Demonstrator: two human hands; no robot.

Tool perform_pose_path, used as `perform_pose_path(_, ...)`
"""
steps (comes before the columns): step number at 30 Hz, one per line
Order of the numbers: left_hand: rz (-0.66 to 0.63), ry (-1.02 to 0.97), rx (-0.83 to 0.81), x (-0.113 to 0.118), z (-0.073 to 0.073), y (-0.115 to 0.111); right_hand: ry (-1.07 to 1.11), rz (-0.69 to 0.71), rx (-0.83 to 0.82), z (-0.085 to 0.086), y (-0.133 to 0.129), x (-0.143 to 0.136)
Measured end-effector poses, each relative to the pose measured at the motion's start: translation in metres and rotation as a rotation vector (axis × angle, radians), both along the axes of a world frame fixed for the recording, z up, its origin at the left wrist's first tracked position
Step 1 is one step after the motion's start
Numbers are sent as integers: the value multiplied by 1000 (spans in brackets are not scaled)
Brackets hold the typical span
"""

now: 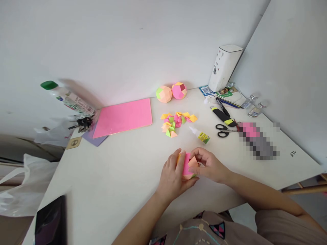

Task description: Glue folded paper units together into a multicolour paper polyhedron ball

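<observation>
Near the front of the white table, my left hand [173, 173] wraps round a paper ball [187, 162] of pink, orange, peach and green faces. On its right side my right hand [208, 165] pinches a peach paper piece [193, 166] against the ball; whether that piece is joined to the ball I cannot tell. Beyond my hands lies a loose pile of small folded paper pieces [176, 120] in yellow, pink, green and peach. A small glue bottle [203, 136] with a white nozzle lies on its side between the pile and my right hand.
Two paper balls, one mostly peach [164, 94] and one mostly pink [179, 91], sit by the wall. Scissors [223, 130], a utility knife [222, 116] and pens lie right. Pink paper sheets [125, 117], a green-capped bottle [73, 101] and keys [84, 123] are left.
</observation>
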State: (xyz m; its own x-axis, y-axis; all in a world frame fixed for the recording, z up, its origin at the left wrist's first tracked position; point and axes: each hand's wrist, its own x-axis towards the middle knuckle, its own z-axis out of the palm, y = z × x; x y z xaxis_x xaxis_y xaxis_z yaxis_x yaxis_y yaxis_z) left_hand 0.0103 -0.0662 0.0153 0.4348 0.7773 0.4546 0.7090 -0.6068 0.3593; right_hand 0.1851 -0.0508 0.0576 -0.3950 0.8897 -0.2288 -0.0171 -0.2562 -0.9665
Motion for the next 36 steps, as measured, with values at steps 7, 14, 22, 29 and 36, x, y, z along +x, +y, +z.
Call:
perform_pose_path(7, -1, 8, 25, 1, -1, -1, -21, 26, 4, 2, 1, 1)
perform_pose_path(14, 29, -18, 20, 2, 1, 1, -63, 102, 39, 2, 1, 4)
perform_pose_path(22, 26, -22, 14, 1, 1, 1, -22, 102, 42, -1, 3, 5)
perform_pose_path(29, -37, -59, -19, -2, 2, 0, 100, -15, -30, 0, 8, 5)
perform_pose_path(36, -56, -331, -247, -6, 14, 0, 93, 63, -93, 2, 11, 9)
